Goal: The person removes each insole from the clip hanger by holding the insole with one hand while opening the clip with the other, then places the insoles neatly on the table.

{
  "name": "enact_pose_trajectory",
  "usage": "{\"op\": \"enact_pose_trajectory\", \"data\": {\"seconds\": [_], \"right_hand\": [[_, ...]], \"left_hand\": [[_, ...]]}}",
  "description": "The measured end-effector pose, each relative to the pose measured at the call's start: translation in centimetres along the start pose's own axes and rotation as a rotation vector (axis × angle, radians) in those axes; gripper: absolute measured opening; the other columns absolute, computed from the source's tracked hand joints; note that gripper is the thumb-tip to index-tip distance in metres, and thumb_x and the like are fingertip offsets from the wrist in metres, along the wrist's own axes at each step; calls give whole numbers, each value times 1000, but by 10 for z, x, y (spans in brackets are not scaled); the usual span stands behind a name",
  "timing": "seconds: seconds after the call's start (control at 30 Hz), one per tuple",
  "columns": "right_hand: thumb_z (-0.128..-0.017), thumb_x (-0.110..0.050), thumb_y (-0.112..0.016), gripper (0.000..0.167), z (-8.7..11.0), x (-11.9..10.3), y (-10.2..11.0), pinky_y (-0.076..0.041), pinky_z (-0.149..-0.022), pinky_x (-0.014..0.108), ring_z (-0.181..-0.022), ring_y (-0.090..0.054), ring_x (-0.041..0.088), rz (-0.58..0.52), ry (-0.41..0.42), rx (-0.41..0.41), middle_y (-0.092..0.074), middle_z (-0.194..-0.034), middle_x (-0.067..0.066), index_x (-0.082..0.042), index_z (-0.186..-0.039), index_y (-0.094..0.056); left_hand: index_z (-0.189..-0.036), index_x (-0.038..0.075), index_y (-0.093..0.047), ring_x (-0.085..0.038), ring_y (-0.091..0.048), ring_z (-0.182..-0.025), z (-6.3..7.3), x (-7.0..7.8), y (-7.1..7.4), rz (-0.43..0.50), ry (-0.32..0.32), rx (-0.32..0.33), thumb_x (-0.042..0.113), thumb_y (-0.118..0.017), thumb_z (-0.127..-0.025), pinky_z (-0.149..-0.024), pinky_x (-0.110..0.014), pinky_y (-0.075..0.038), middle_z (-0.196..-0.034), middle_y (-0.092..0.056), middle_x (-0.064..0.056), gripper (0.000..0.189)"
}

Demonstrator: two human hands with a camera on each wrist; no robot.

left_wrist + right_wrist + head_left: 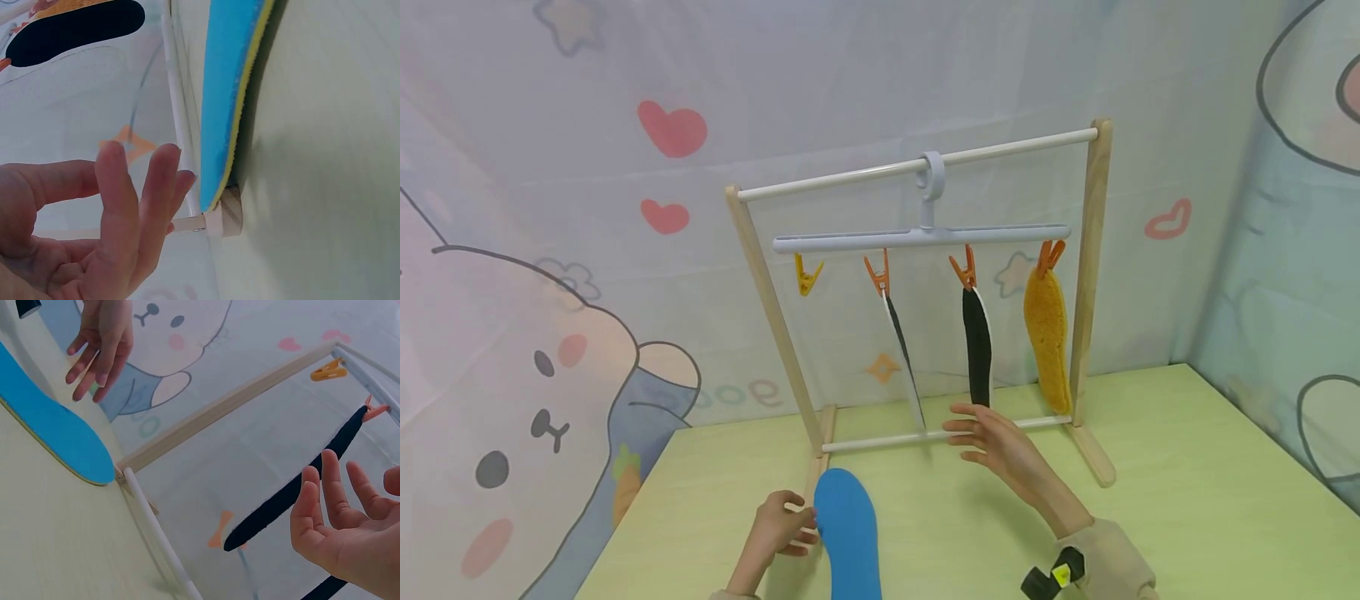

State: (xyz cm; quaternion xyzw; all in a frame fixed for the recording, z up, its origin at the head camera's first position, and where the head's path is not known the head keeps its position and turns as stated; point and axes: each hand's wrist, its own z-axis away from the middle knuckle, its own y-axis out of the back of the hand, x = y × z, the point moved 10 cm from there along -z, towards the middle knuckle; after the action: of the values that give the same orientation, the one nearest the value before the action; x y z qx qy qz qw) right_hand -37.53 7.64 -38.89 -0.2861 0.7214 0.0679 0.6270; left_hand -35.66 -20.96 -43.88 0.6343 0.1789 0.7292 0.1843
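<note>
A blue insole [850, 533] with a yellow underside [240, 106] lies at the front of the table, its rounded end by the rack's left foot. Just left of it is my left hand [778, 525], fingers loosely bent and holding nothing. My right hand [1000, 450] hovers before the rack, fingers spread and free, below a hanging black insole [977, 346]. Further left, a thin dark-and-white insole [904, 362] hangs nearly edge-on from an orange clip [881, 277]. A fuzzy yellow insole [1047, 337] hangs at the right end. The yellow clip [806, 279] at the left holds nothing.
A wooden rack [1093, 267] with white rods stands on the pale green table [1180, 517]. From its top rod hangs a light grey hanger [925, 237] carrying the clips. Behind it is a cartoon-printed cloth [820, 92]. A black device [1052, 575] sits at the right sleeve.
</note>
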Motion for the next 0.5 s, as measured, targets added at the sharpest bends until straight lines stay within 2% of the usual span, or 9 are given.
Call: {"op": "enact_pose_trajectory", "data": {"seconds": [0.1,0.27,0.5], "right_hand": [[-100,-29,-22,40,1,-1,-1,-44,-88,28,-105,-54,10,4,12,-12,-58,-113,-8,-9,-131,-38],[-100,-27,-21,37,1,-3,0,-43,-88,28,-105,-54,10,11,35,-30,-58,-113,-8,-15,-127,-42],[-100,-29,-22,37,-1,-6,1,-43,-87,27,-104,-55,8,37,28,-29,-59,-112,-9,-15,-127,-42]], "left_hand": [[-107,-18,-42,-26,-66,-59,0,4,2,-1,-9,2,4,-54,-83,-49,-32,-53,-80,-65,-25,35],[-109,-18,-43,-28,-66,-61,1,11,3,-9,-27,-10,5,-56,-82,-50,-33,-54,-83,-64,-27,37],[-111,-17,-44,-30,-66,-63,1,20,4,-10,-53,-11,4,-56,-82,-51,-34,-54,-85,-64,-27,38]]}}
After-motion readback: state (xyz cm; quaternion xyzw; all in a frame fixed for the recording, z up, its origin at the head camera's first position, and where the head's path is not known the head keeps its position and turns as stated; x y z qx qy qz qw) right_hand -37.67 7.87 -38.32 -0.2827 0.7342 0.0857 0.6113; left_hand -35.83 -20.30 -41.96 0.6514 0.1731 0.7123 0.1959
